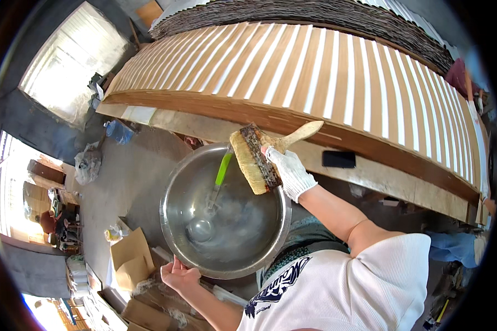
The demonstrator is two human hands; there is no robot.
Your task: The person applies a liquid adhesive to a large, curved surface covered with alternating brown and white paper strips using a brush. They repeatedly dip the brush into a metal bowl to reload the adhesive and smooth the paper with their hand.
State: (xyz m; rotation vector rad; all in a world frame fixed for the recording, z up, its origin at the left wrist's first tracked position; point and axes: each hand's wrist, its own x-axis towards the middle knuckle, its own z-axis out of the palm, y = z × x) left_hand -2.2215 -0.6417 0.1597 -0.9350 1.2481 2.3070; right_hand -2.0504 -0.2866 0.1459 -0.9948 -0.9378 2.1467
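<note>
My right hand, in a white knit glove, grips a wide brush by the base of its pale wooden handle. The brush's cream bristles are over the right part of a large shiny metal basin. My bare left hand holds the basin's near left rim, its fingers curled and partly hidden. In the basin is a ladle with a bright green handle leaning on the far rim; its round metal bowl sits low in a cloudy liquid. How deep the liquid is I cannot tell.
Beyond the basin a long bench carries stacked wooden strips with white gaps between. A black phone lies on the bench's near edge. Cardboard, a plastic bag and a blue water bottle are at left. Another person's blue-clad leg shows at right.
</note>
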